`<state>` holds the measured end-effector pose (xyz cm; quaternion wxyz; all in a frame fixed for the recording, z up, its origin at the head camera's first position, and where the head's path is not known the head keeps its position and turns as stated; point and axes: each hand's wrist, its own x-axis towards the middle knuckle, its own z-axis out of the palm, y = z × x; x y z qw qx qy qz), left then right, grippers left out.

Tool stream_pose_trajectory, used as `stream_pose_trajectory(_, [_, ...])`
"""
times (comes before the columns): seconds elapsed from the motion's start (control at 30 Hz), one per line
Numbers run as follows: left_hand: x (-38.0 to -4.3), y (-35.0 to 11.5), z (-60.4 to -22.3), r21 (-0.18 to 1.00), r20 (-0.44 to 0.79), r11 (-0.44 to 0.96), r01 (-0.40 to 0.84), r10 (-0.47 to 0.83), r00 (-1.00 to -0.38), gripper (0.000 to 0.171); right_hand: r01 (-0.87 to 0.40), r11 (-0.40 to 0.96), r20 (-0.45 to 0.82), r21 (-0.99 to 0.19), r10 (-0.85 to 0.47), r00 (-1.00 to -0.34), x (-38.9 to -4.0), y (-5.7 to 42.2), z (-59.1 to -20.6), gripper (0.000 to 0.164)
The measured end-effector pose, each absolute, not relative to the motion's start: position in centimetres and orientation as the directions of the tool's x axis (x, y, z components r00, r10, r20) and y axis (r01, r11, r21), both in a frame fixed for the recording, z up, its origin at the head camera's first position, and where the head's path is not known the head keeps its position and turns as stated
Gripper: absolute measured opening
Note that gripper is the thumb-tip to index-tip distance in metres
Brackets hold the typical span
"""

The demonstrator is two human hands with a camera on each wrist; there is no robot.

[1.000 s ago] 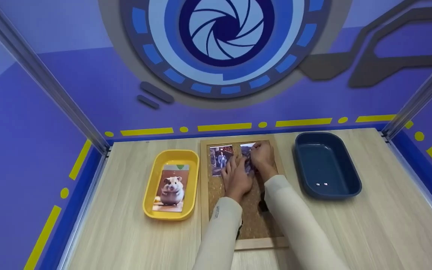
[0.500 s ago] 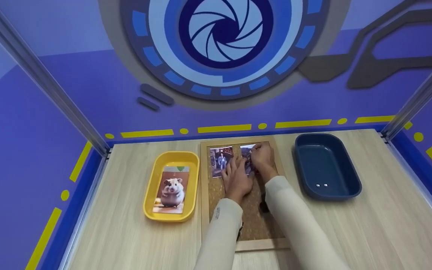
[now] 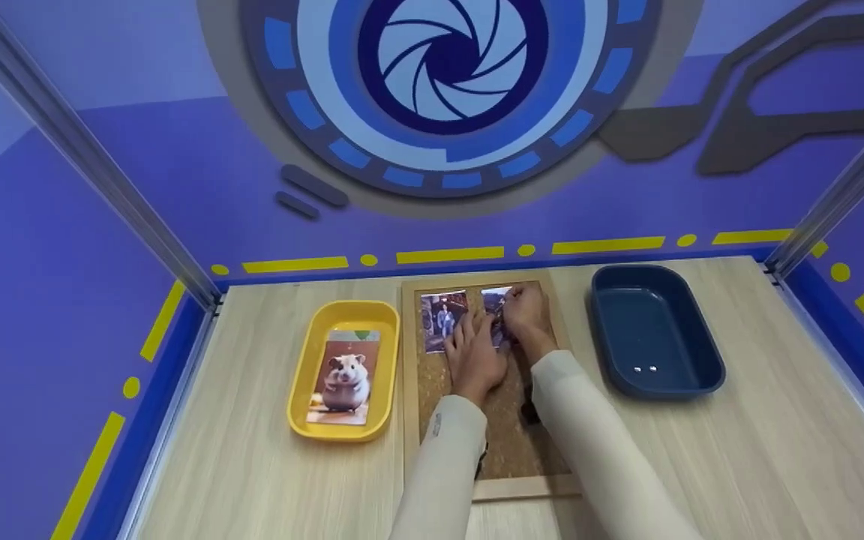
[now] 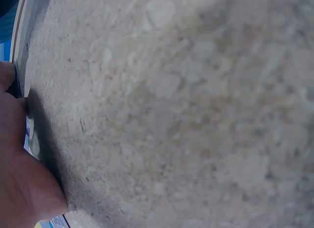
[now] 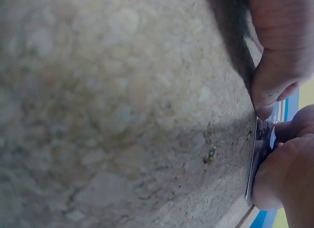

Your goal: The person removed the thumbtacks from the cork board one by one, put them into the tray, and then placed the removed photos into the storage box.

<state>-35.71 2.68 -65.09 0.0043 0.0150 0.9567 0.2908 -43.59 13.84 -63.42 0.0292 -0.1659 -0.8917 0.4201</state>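
The photo lay on the upper right of the board, near a second photo. The left hand rested across its lower left part, fingers slightly spread. The right hand touched its right side with bent fingers; whether they pinched it, I could not tell.

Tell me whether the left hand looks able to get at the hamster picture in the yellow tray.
Probably yes: nothing covers the hamster picture, and the left hand is the nearer one; it would need to leave the corkboard and clear the yellow tray's rim.
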Motion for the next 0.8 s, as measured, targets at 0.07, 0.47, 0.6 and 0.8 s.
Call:
stream_pose_trajectory(0.07, [-35.83,2.75,-65.22,0.555,0.001,0.832,0.028,0.033,-0.999,0.058,0.284,0.578,-0.105,-0.765,0.323,-0.941,-43.61,13.87,-63.37,0.019])
stream_pose_trajectory(0.47, [-35.75,2.65,-65.1,0.568,-0.024,0.823,0.003,0.02,-1.0,0.06,0.323,0.545,-0.177,-0.774,0.304,-0.936,-43.87,13.79,-62.92,0.016])
stream_pose_trajectory(0.6, [-35.8,2.73,-65.0,0.571,-0.03,0.821,0.003,0.025,-0.999,0.06,0.333,0.555,-0.194,-0.762,0.295,-0.935,-43.9,14.03,-62.72,0.019])
stream_pose_trajectory(0.8, [-35.7,2.78,-64.68,0.571,-0.039,0.821,0.001,0.028,-0.999,0.058,0.295,0.581,-0.157,-0.758,0.275,-0.948,-43.96,14.28,-62.81,0.022])
